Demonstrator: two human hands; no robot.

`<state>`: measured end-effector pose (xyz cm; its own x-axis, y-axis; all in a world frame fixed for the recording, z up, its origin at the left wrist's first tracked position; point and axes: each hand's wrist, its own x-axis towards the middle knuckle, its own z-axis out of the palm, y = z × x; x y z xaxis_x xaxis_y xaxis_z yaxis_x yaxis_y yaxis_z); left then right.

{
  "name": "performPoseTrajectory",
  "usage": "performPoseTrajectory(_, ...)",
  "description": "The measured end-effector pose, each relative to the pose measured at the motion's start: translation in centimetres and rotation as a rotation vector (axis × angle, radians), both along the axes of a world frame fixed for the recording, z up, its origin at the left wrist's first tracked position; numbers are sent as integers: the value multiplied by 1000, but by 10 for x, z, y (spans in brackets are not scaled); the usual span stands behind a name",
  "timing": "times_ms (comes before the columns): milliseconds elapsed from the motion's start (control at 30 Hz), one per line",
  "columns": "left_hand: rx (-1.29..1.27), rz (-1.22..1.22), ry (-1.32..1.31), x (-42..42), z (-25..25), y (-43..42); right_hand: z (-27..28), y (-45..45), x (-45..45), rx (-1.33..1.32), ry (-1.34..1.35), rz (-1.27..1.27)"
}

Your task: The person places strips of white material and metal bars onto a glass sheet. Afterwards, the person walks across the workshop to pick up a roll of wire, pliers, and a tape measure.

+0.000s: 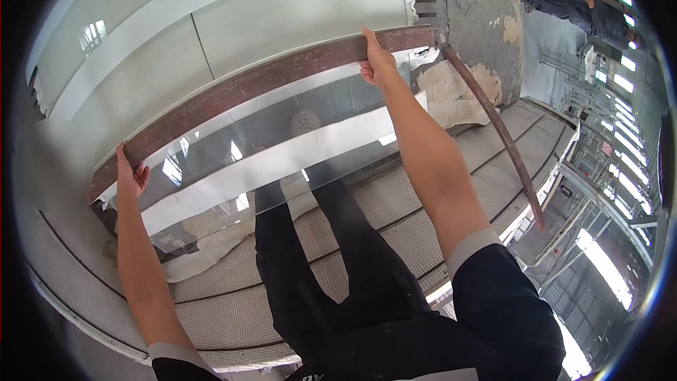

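A long brown bar (254, 79) with a speckled surface lies across glass panels, curved by the lens. My left hand (131, 175) is closed round its left end, thumb on top. Near the right end of the bar, my right hand (378, 62) grips it with the fingers curled below. Under and beyond the bar are pale glass sheets (303, 20) with white strips (282, 171) between them. The nearer glass shows reflections of lights.
A second thin brown bar (493, 127) slants down at the right beside torn white sheeting (458, 102). Below is a ribbed, mesh-covered platform (402, 226). A grey peeling surface (483, 7) stands behind. Another person (585, 14) holds a long bar at the upper right.
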<state>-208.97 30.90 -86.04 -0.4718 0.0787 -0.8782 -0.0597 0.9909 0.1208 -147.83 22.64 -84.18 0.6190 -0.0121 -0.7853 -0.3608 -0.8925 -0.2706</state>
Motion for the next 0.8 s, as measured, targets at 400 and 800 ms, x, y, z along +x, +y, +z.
performPoseTrajectory(400,75,-67,-58,11,9,-7,-11,-15,3,26,94,30)
performPoseTrajectory(800,747,-1779,519,19,39,-21,35,-11,-75,441,-705,1761)
